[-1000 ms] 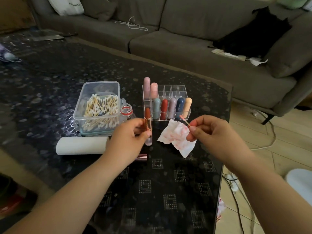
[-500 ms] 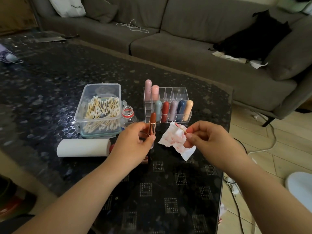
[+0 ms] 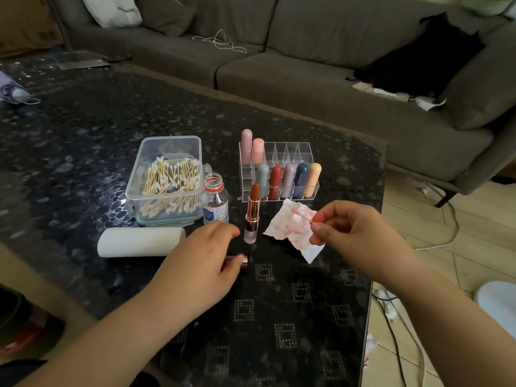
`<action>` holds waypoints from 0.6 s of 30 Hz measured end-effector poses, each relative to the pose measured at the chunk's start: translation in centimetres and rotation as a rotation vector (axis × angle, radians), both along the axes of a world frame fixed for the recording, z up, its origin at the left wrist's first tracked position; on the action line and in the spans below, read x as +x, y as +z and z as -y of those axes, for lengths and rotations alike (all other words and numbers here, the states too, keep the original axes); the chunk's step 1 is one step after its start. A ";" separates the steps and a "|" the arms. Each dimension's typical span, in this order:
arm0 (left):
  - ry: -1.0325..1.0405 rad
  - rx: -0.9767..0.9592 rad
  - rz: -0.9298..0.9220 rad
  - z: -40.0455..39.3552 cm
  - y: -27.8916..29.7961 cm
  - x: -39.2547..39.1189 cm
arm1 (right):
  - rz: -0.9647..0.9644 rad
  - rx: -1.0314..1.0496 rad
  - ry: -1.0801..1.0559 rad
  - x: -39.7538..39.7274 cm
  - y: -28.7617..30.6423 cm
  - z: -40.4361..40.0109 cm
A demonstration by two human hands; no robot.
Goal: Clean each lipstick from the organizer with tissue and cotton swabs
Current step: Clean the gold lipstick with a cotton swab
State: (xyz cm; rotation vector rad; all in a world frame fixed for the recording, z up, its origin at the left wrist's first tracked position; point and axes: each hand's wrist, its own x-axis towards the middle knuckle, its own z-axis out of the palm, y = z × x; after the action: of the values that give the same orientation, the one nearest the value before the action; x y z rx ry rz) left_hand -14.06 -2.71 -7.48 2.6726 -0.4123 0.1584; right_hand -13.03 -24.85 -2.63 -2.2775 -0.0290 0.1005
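Head view: the left hand (image 3: 201, 256) is held loosely curled, gripping nothing, just beside the uncapped lipstick (image 3: 252, 213). A stained cotton swab (image 3: 303, 215) is pinched by the right hand (image 3: 351, 233). The lipstick stands mid-tabletop, long axis vertical, bullet upward, before the organizer (image 3: 279, 169). Risk judged: toppling if nudged, smearing the table (image 3: 83, 141).

White bag (image 3: 111, 9) on the sofa, faint print resembling "STARBUCKS", small bottle (image 3: 215, 202) label unreadable
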 end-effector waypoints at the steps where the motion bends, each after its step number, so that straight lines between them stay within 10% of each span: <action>1: -0.019 0.050 -0.019 -0.2 -0.2 -0.1 | -0.006 -0.004 0.003 0.0 0.0 0.0; 6: -0.084 0.109 -0.085 -0.6 -1.0 0.4 | -0.008 0.020 0.023 -0.5 0.1 -0.2; 18: -0.114 -0.774 -0.457 -1.2 1.3 -1.1 | 0.213 0.053 0.236 -2.1 0.8 -1.6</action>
State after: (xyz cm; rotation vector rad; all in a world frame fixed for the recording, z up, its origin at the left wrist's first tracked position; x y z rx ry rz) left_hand -15.12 -1.47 -6.14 1.8405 -0.2748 -0.2733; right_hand -15.14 -23.28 -1.83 -2.2144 -0.4076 -0.0197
